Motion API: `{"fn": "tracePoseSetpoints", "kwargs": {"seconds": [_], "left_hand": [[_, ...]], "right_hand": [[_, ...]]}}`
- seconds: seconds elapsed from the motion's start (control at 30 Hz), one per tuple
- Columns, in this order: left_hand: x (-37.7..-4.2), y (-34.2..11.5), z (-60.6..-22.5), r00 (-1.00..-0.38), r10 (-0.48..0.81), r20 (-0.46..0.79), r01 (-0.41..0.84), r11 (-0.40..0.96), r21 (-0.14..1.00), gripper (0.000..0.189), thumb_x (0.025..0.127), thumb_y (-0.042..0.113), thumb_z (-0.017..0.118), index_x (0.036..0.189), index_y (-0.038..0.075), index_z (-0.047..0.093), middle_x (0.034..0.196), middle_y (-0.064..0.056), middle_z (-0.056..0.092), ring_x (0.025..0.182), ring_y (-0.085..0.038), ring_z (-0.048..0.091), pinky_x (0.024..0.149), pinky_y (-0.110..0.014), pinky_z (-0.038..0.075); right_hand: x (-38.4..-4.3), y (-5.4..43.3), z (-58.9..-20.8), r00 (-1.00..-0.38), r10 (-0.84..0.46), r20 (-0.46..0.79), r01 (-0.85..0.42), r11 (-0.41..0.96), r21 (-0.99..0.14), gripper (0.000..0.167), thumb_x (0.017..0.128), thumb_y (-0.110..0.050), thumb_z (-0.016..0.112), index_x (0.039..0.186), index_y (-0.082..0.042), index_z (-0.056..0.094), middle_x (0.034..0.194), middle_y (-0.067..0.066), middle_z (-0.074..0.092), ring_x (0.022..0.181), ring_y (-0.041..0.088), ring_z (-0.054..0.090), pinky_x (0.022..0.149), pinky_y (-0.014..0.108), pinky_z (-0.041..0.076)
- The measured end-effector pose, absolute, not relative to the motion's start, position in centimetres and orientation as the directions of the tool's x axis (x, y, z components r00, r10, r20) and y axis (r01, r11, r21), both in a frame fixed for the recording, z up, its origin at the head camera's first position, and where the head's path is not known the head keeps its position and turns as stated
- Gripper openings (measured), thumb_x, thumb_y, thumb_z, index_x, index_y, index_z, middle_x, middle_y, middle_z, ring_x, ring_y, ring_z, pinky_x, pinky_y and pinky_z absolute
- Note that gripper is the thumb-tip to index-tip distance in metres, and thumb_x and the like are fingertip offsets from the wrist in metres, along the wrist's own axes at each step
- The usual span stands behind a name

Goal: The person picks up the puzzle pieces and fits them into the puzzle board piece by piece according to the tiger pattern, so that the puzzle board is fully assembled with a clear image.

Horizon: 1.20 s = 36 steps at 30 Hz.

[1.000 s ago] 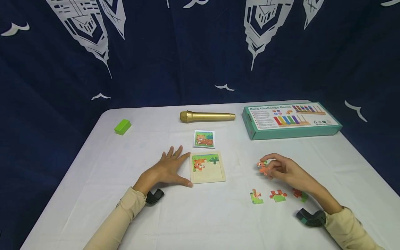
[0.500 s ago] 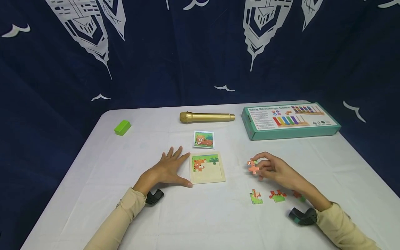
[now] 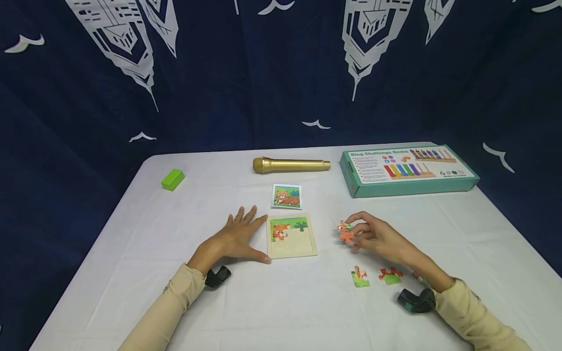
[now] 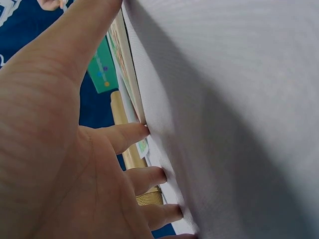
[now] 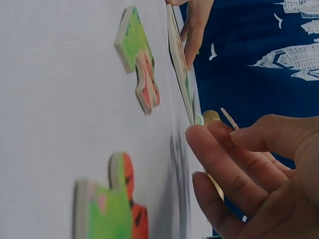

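My left hand (image 3: 239,237) lies with spread, straight fingers at the left side of a wooden puzzle tray (image 3: 291,251), thumb and forefinger at its edge. Inside the tray, fitted pieces show a tiger's face and green leaves along the top and left; bare wood shows at the lower right. My right hand (image 3: 377,237) pinches an orange puzzle piece (image 3: 346,237) between thumb and fingers, held above the table to the right of the tray. In the right wrist view only a thin edge of that piece (image 5: 228,118) shows past the thumb.
Loose puzzle pieces lie below my right hand: one green and orange (image 3: 360,277), one red and green (image 3: 391,276), another partly hidden by the wrist. Behind the tray are a tiger picture card (image 3: 287,196), a gold microphone (image 3: 291,165), a green game box (image 3: 410,170) and a green block (image 3: 173,179).
My right hand has moved left with the orange puzzle piece, closer to the tray. The left hand has stayed in place.
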<state>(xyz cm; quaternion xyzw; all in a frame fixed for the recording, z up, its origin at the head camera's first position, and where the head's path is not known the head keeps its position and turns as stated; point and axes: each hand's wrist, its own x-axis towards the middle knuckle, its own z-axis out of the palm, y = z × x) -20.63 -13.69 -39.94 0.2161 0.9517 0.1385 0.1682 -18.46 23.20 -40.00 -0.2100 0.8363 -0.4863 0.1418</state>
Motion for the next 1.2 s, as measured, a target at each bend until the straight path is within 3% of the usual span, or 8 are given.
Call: {"fn": "tracePoseSetpoints", "kwargs": {"seconds": [0.43, 0.6, 0.7, 0.9, 1.2], "left_hand": [[-20.7, -13.7, -40.0, -0.850, 0.458, -0.260, 0.364, 0.868, 0.337, 0.115, 0.064, 0.070, 0.074, 0.154, 0.018, 0.023, 0.160, -0.016, 0.003, 0.144, -0.042, -0.007, 0.114, -0.061, 0.001], [-20.7, -13.7, -40.1, -0.849, 0.459, -0.262, 0.366, 0.868, 0.336, 0.115, 0.064, 0.070, 0.073, 0.154, 0.018, 0.022, 0.160, -0.016, 0.003, 0.144, -0.042, -0.007, 0.114, -0.061, 0.001], [-20.7, -13.7, -40.1, -0.848, 0.459, -0.263, 0.366, 0.868, 0.335, 0.115, 0.065, 0.070, 0.073, 0.154, 0.018, 0.022, 0.160, -0.016, 0.003, 0.144, -0.042, -0.007, 0.114, -0.061, 0.001], [-20.8, -13.7, -40.0, -0.848, 0.460, -0.265, 0.366, 0.868, 0.336, 0.115, 0.065, 0.070, 0.074, 0.154, 0.018, 0.022, 0.160, -0.016, 0.003, 0.144, -0.042, -0.007, 0.114, -0.061, 0.001], [-20.7, -13.7, -40.0, -0.849, 0.459, -0.260, 0.364, 0.867, 0.341, 0.115, 0.064, 0.070, 0.074, 0.154, 0.018, 0.023, 0.160, -0.016, 0.003, 0.144, -0.042, -0.007, 0.114, -0.061, 0.001]], "right_hand": [[-19.2, 21.1, -40.0, -0.852, -0.523, -0.004, -0.249, 0.414, -0.876, 0.029, 0.092, 0.007, 0.052, 0.119, 0.003, 0.044, 0.099, 0.014, 0.071, 0.076, 0.025, 0.069, 0.073, 0.024, 0.051], [-19.3, 20.4, -40.2, -0.841, -0.538, 0.057, -0.365, 0.487, -0.793, 0.027, 0.090, 0.004, 0.060, 0.116, -0.002, 0.052, 0.093, 0.005, 0.070, 0.075, 0.016, 0.065, 0.072, 0.024, 0.051], [-19.2, 20.0, -40.2, -0.840, -0.536, 0.089, -0.436, 0.569, -0.697, 0.028, 0.086, -0.006, 0.070, 0.113, -0.006, 0.059, 0.090, -0.001, 0.065, 0.076, 0.013, 0.057, 0.070, 0.024, 0.049], [-18.7, 19.0, -40.3, -0.841, -0.541, -0.017, -0.451, 0.717, -0.532, 0.043, 0.077, -0.033, 0.080, 0.113, -0.016, 0.063, 0.096, -0.008, 0.056, 0.086, 0.010, 0.051, 0.078, 0.028, 0.047], [-18.6, 18.7, -40.7, -0.819, -0.572, -0.042, -0.464, 0.703, -0.539, 0.035, 0.077, -0.031, 0.080, 0.105, -0.020, 0.063, 0.095, -0.009, 0.053, 0.087, 0.010, 0.048, 0.079, 0.027, 0.046]]}}
